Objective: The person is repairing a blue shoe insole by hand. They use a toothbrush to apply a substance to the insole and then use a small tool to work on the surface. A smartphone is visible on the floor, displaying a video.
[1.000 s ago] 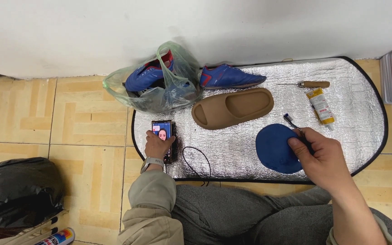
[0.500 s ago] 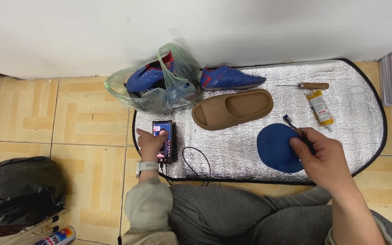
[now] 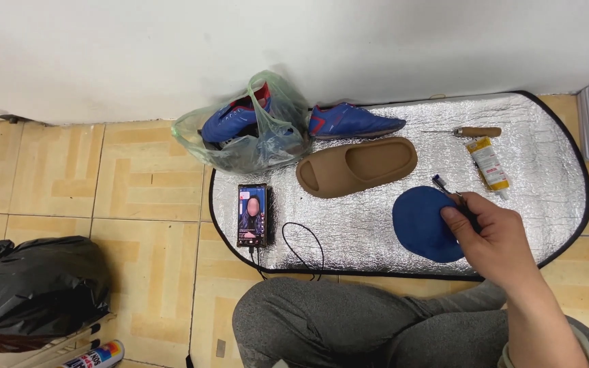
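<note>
Blue oval insole (image 3: 423, 223) on a silver foil mat (image 3: 547, 146), right hand (image 3: 495, 240) resting on its right edge, fingers closed around a thin tool (image 3: 443, 186), tan slide sandal (image 3: 357, 165) up-left of the hand, glue tube (image 3: 488, 164) just above, phone (image 3: 253, 214) far left, left hand out of view

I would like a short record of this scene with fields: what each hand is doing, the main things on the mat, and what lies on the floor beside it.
right hand: right hand holds a small tool and rests on the blue round piece
left hand: not in view
mat: silver mat on the tiled floor
on mat: brown slipper, blue shoe, phone with cable, glue tube, wooden-handled awl
beside mat: plastic bag of shoes, black bag, spray can
</note>
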